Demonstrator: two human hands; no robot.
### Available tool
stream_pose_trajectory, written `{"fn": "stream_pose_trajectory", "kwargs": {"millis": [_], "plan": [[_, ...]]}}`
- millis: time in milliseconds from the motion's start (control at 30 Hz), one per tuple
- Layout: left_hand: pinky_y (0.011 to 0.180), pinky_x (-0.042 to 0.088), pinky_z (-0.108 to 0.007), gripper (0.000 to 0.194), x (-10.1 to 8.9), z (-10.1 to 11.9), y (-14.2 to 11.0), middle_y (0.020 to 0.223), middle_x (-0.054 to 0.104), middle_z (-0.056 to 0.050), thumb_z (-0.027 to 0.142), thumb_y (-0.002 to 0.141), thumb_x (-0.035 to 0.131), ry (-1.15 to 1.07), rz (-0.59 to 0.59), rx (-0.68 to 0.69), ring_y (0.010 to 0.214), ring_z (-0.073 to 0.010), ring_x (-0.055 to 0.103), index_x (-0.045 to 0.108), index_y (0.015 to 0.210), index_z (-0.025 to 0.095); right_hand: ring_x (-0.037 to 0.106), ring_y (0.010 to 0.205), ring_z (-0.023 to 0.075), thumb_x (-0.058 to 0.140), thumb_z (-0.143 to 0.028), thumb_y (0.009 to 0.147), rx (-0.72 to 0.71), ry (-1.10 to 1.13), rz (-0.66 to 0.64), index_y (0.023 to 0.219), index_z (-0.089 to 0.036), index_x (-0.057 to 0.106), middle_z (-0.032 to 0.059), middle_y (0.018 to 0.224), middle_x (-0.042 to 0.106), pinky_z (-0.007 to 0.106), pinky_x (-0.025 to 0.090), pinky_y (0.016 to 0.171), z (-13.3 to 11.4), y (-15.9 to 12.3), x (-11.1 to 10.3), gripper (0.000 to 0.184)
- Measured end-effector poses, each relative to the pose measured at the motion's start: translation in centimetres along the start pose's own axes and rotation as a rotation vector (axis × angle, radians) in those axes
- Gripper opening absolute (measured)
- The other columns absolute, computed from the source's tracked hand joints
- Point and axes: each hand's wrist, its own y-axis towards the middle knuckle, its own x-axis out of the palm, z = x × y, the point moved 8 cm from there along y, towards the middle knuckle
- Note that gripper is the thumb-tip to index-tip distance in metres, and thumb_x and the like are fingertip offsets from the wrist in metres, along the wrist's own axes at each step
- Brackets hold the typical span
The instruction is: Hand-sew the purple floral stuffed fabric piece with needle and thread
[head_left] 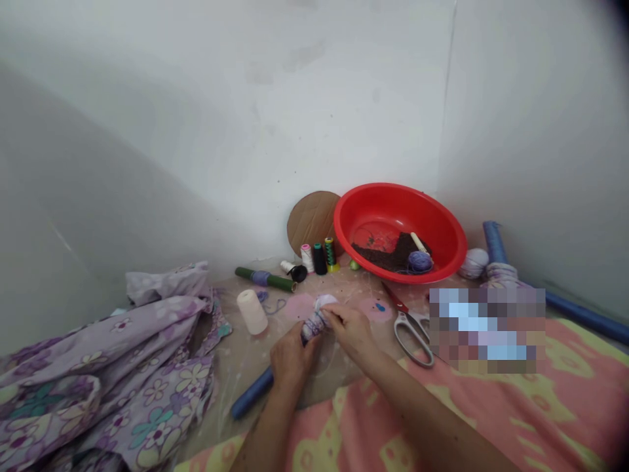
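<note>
My left hand is closed around a blue rod wrapped at its top with pale lilac fabric. The rod slants down to the left over the floor covering. My right hand is closed in a pinch on the wrapped fabric end, just right of my left hand. Both forearms reach in from the bottom edge.
A red basin with dark cloth and a purple yarn ball stands at the wall. Thread spools, a pale cone, a green rod, scissors and more blue rods lie around. Floral cloth is heaped left.
</note>
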Motion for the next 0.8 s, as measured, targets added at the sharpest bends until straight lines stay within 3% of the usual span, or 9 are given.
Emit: {"fn": "stream_pose_trajectory", "kwargs": {"millis": [133,300,500,800], "plan": [[0.064,0.035,-0.025,0.046,0.2,-0.4,0.2,0.092,0.061,-0.006,0.052,0.073,0.039,-0.007,-0.005,-0.019,0.083,-0.0195,0.055,0.047,0.111,0.027,0.054,0.060,0.0106,0.041,-0.027,0.077,0.021,-0.097,-0.129,0.073,-0.023,0.065,-0.0012,0.069,0.065,0.019,0.034,0.055,-0.2,-0.4,1.7,0.024],[0.066,0.035,-0.026,0.046,-0.1,-0.2,0.1,0.094,0.061,-0.007,0.050,0.074,0.037,-0.004,-0.023,-0.021,0.083,-0.0196,0.056,0.047,0.112,0.026,0.056,0.067,0.0121,0.046,-0.027,0.073,0.117,-0.160,-0.259,0.077,-0.028,0.066,-0.0021,0.078,0.066,0.020,0.035,0.057,0.9,-0.8,2.8,0.020],[0.067,0.036,-0.028,0.051,-0.5,-0.1,0.0,0.094,0.061,-0.009,0.054,0.074,0.033,0.010,-0.033,-0.035,0.085,-0.0214,0.055,0.046,0.113,0.025,0.057,0.078,0.0141,0.044,-0.029,0.074,0.168,-0.223,-0.302,0.086,-0.032,0.064,-0.0023,0.088,0.065,0.022,0.037,0.063,1.6,-1.1,2.9,0.023],[0.065,0.037,-0.028,0.050,-0.5,-0.1,0.1,0.091,0.061,-0.008,0.053,0.074,0.033,0.038,-0.030,-0.015,0.084,-0.0223,0.056,0.045,0.114,0.026,0.058,0.077,0.0154,0.042,-0.026,0.074,0.145,-0.260,-0.332,0.090,-0.032,0.063,-0.0009,0.087,0.065,0.022,0.037,0.060,0.7,-1.2,2.6,0.027]]}}
